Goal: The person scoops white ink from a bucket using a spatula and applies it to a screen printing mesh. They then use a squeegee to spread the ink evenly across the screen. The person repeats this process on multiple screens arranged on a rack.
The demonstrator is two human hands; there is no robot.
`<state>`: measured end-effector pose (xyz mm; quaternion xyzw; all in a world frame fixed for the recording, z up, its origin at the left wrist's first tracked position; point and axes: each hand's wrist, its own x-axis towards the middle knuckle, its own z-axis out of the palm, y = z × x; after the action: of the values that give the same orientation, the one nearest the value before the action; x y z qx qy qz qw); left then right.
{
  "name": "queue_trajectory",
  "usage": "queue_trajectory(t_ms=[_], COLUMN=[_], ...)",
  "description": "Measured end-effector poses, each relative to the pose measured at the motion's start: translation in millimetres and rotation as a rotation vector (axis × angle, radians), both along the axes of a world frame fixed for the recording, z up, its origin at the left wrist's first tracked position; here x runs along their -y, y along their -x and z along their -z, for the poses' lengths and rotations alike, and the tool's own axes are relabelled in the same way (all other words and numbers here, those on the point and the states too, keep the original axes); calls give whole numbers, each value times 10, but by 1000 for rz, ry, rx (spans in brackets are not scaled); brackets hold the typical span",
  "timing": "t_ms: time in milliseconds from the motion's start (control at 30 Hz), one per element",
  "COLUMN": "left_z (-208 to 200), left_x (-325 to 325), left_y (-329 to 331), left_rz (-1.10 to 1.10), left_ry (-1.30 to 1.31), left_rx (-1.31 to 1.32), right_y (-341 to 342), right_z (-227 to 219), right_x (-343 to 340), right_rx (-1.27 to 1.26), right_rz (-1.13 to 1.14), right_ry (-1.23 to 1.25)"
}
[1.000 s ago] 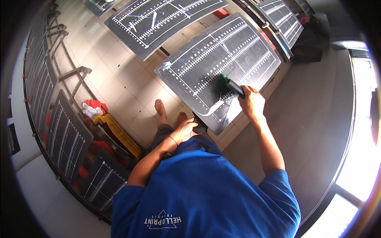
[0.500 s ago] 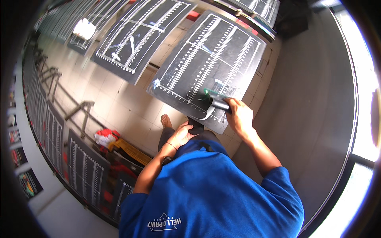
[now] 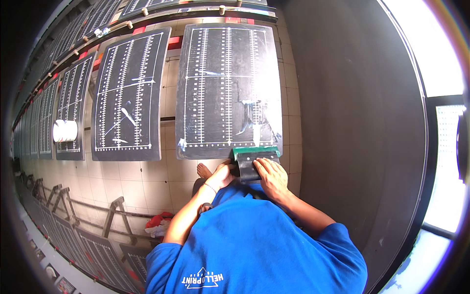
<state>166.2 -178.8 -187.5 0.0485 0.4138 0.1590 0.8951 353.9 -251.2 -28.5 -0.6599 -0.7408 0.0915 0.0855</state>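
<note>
My right hand grips a squeegee with a black handle and a green blade. Its blade lies over the near right edge of a dark board printed with white ruled lines and scales. Whitish smears mark the board's right half, where light glares. Beside the squeegee's left end, close to my waist, my left hand is closed with its fingers curled. Something dark is at its fingertips, and I cannot make out what it is.
More ruled boards, such as one with a white strip, line up leftward. A white tub rests on another. A dark wall runs along the right. Metal frames and a red and white cloth are at lower left.
The view has turned, so the boards now stand nearly upright in it. My right hand has brought the squeegee down toward my body, to the board's near edge and close to my left hand.
</note>
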Motion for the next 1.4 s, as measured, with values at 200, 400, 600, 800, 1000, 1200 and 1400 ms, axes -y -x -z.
queue_trajectory(t_ms=[200, 400, 600, 800, 1000, 1200, 1400], left_z=[146, 365, 5, 326, 197, 133, 276], left_x=[-73, -55, -265, -206, -214, -128, -132], left_y=[431, 900, 1176, 1433, 1545, 1668, 1648], left_rz=[34, 176, -243, 221, -356, -488, -521], left_ry=[-21, -603, -45, -1105, -312, -33, -51], left_rx=[133, -17, 8, -702, -137, -145, -102], right_y=[67, -529, -305, 229, -464, -159, 429], right_z=[188, 350, 360, 219, 229, 170, 533], right_x=[-693, -2381, -2685, -1562, -2548, -3394, -3383], right_rx=[-42, -131, -52, -61, 78, 178, 208], right_rz=[109, 28, 81, -71, 381, 475, 320], right_ry=[-171, -314, -277, -182, -222, -250, -270])
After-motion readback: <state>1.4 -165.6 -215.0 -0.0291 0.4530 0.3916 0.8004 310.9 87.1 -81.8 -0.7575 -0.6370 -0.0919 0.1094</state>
